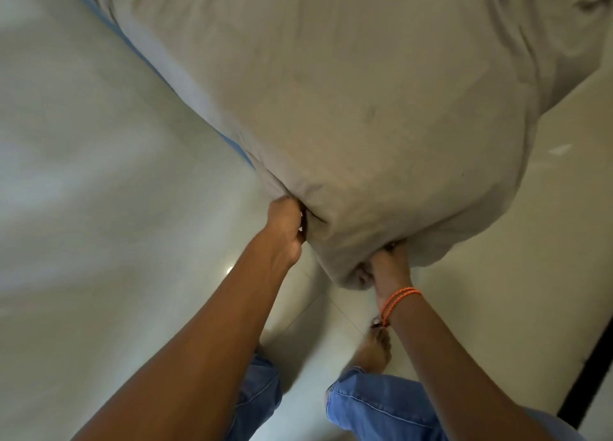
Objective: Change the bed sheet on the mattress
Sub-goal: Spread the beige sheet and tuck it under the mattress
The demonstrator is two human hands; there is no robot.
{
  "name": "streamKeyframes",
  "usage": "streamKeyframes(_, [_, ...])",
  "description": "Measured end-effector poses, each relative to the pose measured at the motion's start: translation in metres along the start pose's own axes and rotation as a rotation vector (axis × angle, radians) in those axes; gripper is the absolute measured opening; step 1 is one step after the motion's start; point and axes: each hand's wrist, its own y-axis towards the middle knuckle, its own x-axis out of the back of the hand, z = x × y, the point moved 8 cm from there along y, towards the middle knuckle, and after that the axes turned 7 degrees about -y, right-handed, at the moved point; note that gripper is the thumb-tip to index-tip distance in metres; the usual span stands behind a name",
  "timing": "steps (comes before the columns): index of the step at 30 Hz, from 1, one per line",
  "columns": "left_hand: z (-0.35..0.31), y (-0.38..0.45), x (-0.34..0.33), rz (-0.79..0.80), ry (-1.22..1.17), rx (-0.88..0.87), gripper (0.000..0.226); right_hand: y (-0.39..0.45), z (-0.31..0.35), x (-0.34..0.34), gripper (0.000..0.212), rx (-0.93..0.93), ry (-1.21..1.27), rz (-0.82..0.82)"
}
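bare forearms, orange thread bracelet (399,299), blue jeans (381,407), bare foot (373,352).

No text, label, brand, number or sign can be read anywhere in the view.

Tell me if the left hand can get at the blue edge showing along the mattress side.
Probably not right now: the left hand grips the beige sheet at the corner; the blue edge lies just beyond with nothing between.
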Motion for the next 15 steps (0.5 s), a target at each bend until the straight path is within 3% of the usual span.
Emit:
streamKeyframes(2, [0.011,-0.011,-0.003,0.046,0.044,0.033,0.032,0.002,-0.001,-0.005,0.07,0.111,-0.214,-0.035])
streamKeyframes(4, [0.022,-0.017,-0.005,0.074,0.108,0.068,0.031,0.0,-0.015,-0.01,0.065,0.087,-0.353,-0.037])
streamKeyframes(8, [0.025,-0.025,-0.015,0.093,0.21,0.062,0.024,-0.023,-0.029,-0.048,0.019,-0.151,-0.426,0.312])
streamKeyframes(10, [0.009,-0.029,-0.018,0.042,0.289,-0.06,0.018,-0.025,-0.015,-0.061,0.015,0.006,-0.465,0.271])
streamKeyframes(12, [-0.015,-0.032,-0.01,-0.121,0.343,-0.218,0.023,-0.033,0.01,-0.066,0.026,0.253,-0.477,0.1])
streamKeyframes(15, [-0.026,-0.033,-0.003,-0.175,0.015,-0.14,0.027,-0.052,0.029,-0.079,0.044,0.532,-0.595,0.005])
